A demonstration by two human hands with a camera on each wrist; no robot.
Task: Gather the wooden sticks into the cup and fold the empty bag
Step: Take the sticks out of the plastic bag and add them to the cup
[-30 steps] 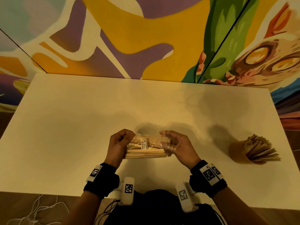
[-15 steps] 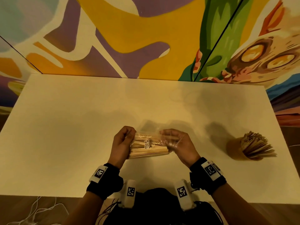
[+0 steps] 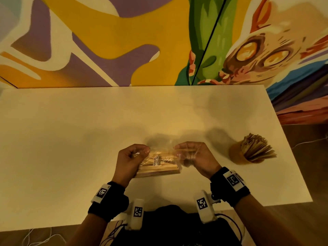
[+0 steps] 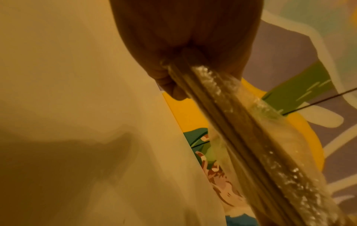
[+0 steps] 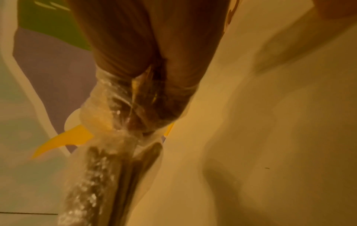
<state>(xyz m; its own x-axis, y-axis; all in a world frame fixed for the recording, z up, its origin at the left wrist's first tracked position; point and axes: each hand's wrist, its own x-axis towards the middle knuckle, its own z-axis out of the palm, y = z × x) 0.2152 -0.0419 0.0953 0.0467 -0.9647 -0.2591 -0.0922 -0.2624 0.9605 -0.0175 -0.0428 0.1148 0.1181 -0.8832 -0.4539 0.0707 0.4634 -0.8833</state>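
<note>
Both hands hold a clear crinkly plastic bag (image 3: 159, 161) of flat wooden sticks (image 3: 158, 170) above the white table (image 3: 71, 139): the left hand (image 3: 129, 160) closes its grip on the 9 o'clock end, the right hand (image 3: 195, 157) on the 3 o'clock end. At 3 o'clock stands a tan cup (image 3: 237, 155) bristling with sticks.

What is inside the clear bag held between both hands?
Wooden sticks lie stacked inside the bag, with a small printed label showing. The left hand covers their far ends.
</note>
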